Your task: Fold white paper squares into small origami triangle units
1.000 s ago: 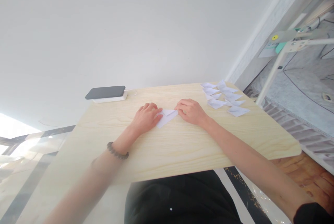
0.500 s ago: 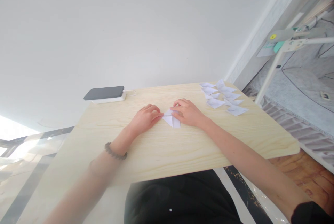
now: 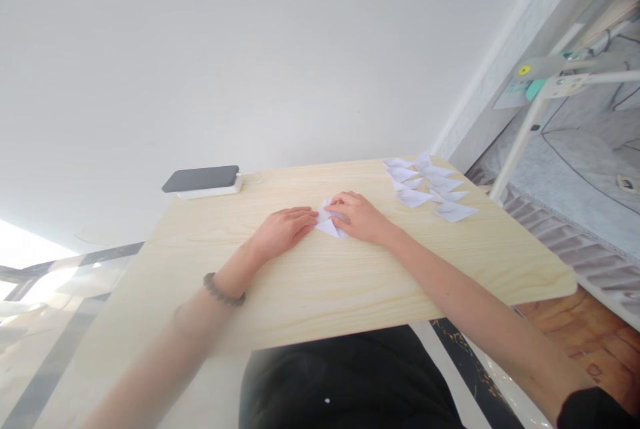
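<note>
A small white folded paper (image 3: 327, 226) lies on the light wooden table, with creased triangular flaps showing. My right hand (image 3: 361, 217) grips its right side, thumb and fingers bent over the sheet and covering part of it. From the left, my left hand (image 3: 286, 231) reaches to the paper's left edge. Its fingers are stretched out side by side and nearly flat, the tips touching the paper. Farther back on the right, several folded white paper pieces (image 3: 455, 211) lie in two overlapping rows.
A dark phone (image 3: 203, 178) rests on a white block (image 3: 213, 192) at the table's back left, with a white cable (image 3: 253, 175) plugged in. The table (image 3: 310, 295) stands against a pale wall (image 3: 280, 62). A white metal frame (image 3: 520, 139) rises beyond its right side.
My left hand has gone from pinching the paper's left tip to lying flatter with fingers straightened. The paper's lower flap has shifted and looks smaller. My right hand stays on the paper.
</note>
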Motion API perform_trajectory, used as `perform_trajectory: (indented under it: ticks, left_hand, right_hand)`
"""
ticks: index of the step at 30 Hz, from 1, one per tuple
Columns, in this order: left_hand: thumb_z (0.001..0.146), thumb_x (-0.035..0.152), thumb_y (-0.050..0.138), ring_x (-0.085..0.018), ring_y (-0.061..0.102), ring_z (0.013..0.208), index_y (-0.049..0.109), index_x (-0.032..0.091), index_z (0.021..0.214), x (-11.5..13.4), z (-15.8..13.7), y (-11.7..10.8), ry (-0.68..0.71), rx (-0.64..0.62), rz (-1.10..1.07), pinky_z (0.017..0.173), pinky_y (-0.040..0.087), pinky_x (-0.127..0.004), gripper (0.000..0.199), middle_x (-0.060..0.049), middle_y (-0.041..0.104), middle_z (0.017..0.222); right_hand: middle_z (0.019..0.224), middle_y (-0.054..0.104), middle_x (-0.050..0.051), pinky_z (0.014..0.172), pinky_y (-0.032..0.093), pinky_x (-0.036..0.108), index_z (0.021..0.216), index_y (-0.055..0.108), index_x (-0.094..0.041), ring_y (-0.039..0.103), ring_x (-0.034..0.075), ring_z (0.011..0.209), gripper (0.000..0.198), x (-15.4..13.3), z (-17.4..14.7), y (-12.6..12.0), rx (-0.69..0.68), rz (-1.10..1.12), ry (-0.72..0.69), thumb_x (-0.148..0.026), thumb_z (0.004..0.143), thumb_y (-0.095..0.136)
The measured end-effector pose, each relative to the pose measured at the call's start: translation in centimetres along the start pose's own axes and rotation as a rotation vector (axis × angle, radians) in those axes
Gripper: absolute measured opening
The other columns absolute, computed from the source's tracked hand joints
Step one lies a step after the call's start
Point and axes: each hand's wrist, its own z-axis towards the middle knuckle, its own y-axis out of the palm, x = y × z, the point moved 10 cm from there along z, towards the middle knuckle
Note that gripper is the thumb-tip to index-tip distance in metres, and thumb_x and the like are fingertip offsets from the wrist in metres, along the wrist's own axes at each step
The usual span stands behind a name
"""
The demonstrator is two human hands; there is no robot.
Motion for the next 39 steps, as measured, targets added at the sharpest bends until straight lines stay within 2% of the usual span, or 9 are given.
perform_trajectory:
  ticks: [5, 10, 16, 23, 29, 34, 39]
  left_hand:
    - [0.088, 0.024, 0.034, -0.017, 0.048, 0.112, 0.057, 0.019, 0.105, 0.1, 0.0, -0.2, -0.027, 0.008, 0.037, 0.093, 0.040, -0.035, 0.028, -0.005, 0.057, 0.115]
    - [0.088, 0.025, 0.034, -0.018, 0.044, 0.116, 0.057, 0.016, 0.101, -0.2, 0.0, -0.2, -0.060, -0.012, 0.062, 0.095, 0.040, -0.036, 0.028, -0.006, 0.053, 0.121]
    - [0.088, 0.028, 0.032, -0.018, 0.049, 0.111, 0.057, 0.016, 0.098, -0.5, 0.1, 0.1, -0.096, -0.063, 0.063, 0.092, 0.042, -0.034, 0.030, -0.008, 0.053, 0.120]
    - [0.088, 0.029, 0.033, -0.019, 0.051, 0.106, 0.052, 0.022, 0.113, -0.1, -0.1, 0.1, -0.095, -0.075, 0.104, 0.089, 0.042, -0.035, 0.033, -0.006, 0.051, 0.121]
    - [0.088, 0.031, 0.033, -0.020, 0.050, 0.105, 0.051, 0.025, 0.114, 0.1, -0.1, 0.2, -0.106, -0.102, 0.120, 0.089, 0.041, -0.035, 0.032, -0.005, 0.050, 0.120]
    - [0.088, 0.028, 0.033, -0.018, 0.050, 0.105, 0.051, 0.024, 0.114, 0.5, 0.0, 0.0, -0.093, -0.106, 0.103, 0.089, 0.040, -0.033, 0.032, -0.005, 0.052, 0.118]
    - [0.087, 0.026, 0.033, -0.019, 0.052, 0.103, 0.048, 0.021, 0.115, 0.7, 0.1, 0.1, -0.095, -0.127, 0.131, 0.088, 0.041, -0.034, 0.032, -0.005, 0.054, 0.114]
  right_hand:
    - [0.096, 0.060, 0.004, 0.085, 0.036, 0.034, 0.096, 0.063, -0.021, 0.051, 0.016, 0.093, 0.026, 0.9, 0.1, -0.4, 0.047, 0.086, 0.043, -0.018, 0.083, 0.040]
    - [0.083, 0.063, 0.003, 0.081, 0.035, 0.033, 0.078, 0.065, -0.020, 0.052, 0.015, 0.082, 0.018, 0.5, 0.2, -0.5, 0.043, 0.117, 0.044, -0.025, 0.080, 0.048]
    - [0.079, 0.061, 0.002, 0.076, 0.037, 0.029, 0.077, 0.061, -0.019, 0.052, 0.015, 0.080, 0.015, -0.2, 0.4, 0.0, 0.028, 0.202, 0.014, -0.032, 0.072, 0.060]
    - [0.078, 0.058, 0.002, 0.066, 0.039, 0.025, 0.074, 0.061, -0.016, 0.050, 0.011, 0.066, 0.012, 2.6, 0.1, -0.5, 0.087, 0.227, 0.158, -0.026, 0.077, 0.054]
    - [0.086, 0.057, 0.002, 0.066, 0.040, 0.023, 0.083, 0.065, -0.020, 0.052, 0.011, 0.072, 0.016, 2.8, -0.1, -0.1, 0.005, 0.347, 0.123, -0.029, 0.079, 0.053]
    - [0.077, 0.057, 0.001, 0.060, 0.037, 0.022, 0.078, 0.063, -0.017, 0.050, 0.009, 0.063, 0.019, 3.4, 0.2, 0.3, 0.002, 0.293, 0.196, -0.031, 0.080, 0.051]
    - [0.070, 0.057, 0.001, 0.059, 0.034, 0.022, 0.071, 0.060, -0.016, 0.048, 0.010, 0.064, 0.020, 3.5, 0.6, 0.7, -0.024, 0.168, 0.239, -0.030, 0.080, 0.048]
